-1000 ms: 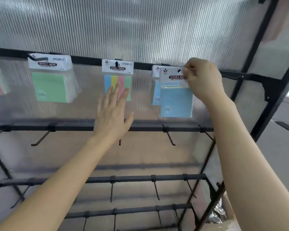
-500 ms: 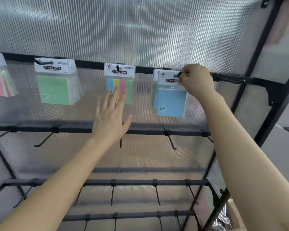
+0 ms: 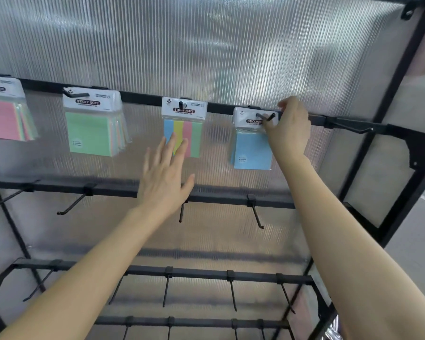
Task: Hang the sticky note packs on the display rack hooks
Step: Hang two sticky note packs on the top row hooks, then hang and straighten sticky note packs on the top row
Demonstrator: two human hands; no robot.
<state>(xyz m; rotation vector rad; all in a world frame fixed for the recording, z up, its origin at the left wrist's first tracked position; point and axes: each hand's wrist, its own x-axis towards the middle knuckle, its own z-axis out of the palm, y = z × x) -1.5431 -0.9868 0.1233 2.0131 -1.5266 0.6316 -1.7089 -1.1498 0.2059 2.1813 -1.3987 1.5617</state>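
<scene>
A ribbed translucent panel is filling the whole background, and a black metal display rack is standing in front of it, its horizontal bars crossing the frame at the top, middle and bottom.

The right hand is reaching up to the top bar at the upper right of the frame, its curled fingers pinching the right end of the header card of a blue sticky note pack. The left hand is hovering wide at centre frame, fingers straight and spread, its fingertips overlapping the lower edge of a striped sticky note pack; whether they are touching it is not clear.

Four packs are hanging along the top bar: a pink sticky note pack at the far left edge, a green sticky note pack beside it, the striped one at centre, and the blue one to the right, with the hook poking through its header.

Bare hooks are jutting from the middle and lower bars
</scene>
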